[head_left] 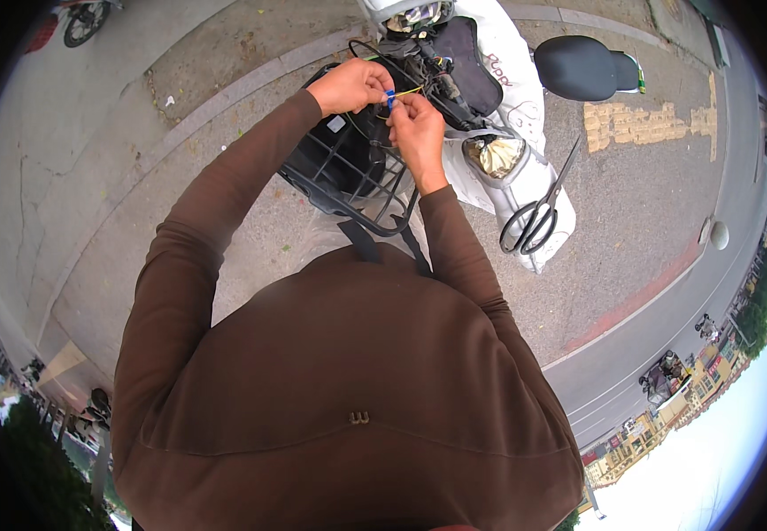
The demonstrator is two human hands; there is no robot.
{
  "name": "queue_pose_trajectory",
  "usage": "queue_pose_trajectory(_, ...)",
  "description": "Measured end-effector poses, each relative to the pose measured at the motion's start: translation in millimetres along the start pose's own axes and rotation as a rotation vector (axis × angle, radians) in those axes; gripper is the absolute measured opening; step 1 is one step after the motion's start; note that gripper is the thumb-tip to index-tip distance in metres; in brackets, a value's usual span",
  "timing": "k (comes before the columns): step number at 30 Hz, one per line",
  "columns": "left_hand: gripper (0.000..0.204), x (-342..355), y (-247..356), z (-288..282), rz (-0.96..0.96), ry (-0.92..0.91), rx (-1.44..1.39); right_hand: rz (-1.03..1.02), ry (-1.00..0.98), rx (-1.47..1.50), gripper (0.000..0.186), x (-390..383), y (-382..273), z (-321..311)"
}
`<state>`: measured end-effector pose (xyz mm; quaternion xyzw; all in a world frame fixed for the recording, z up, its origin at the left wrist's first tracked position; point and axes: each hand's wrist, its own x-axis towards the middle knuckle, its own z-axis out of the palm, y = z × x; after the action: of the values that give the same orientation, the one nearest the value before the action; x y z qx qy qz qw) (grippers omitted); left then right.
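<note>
Hands close together at the front of a parked two-wheeler, far and slightly left of the wearer's body, as I follow along remotely through the head camera. I see the left hand with thumb and fingers drawn into a narrow pinch on a small blue piece. From the right, the right hand grips the same piece, its fingertips nearly meeting the left ones. I cannot tell whether the blue piece is tape or a connector. A thin yellow wire runs from it to the right, toward exposed dark wiring.

Below the hands, on the near side, I see a black basket with open bars. A white quilted cover spreads on the right, with cream fabric bunched in its opening. Black-handled scissors rest on the cover's near right part, blades pointing far and right. Brown sleeves reach up both arms. Beyond the cover I make out a yellow marking on the pavement, and farther right, a road.
</note>
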<state>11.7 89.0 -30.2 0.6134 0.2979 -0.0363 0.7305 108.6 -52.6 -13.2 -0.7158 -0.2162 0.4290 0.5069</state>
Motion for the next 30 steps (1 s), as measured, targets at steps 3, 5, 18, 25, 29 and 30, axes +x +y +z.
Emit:
queue_pose_trajectory(3,0.005,-1.2,-0.3,1.3,0.006,0.02,0.007,0.016,-0.016,0.038,0.012,-0.6,-0.1,-0.9)
queue_pose_trajectory(5,0.006,-3.4,2.6,2.1,0.009,0.039,0.03,0.036,-0.036,0.066,0.012,-0.4,0.0,-2.5)
queue_pose_trajectory(18,0.008,-4.3,2.0,2.1,0.009,0.06,0.066,0.061,-0.089,0.127,0.018,7.2,6.7,-10.3)
queue_pose_trajectory(25,0.007,-4.6,3.3,-2.8,-0.043,0.001,0.0,0.044,-0.018,0.058,0.016,6.7,4.6,-3.6)
queue_pose_trajectory(29,0.009,-3.9,14.2,-8.0,-0.087,-0.052,-0.062,0.016,0.008,0.095,0.015,6.0,10.5,-0.6)
queue_pose_trajectory(30,0.01,-3.3,15.5,-8.4,-0.096,-0.058,-0.08,0.013,0.013,0.084,0.015,5.8,10.5,-0.3)
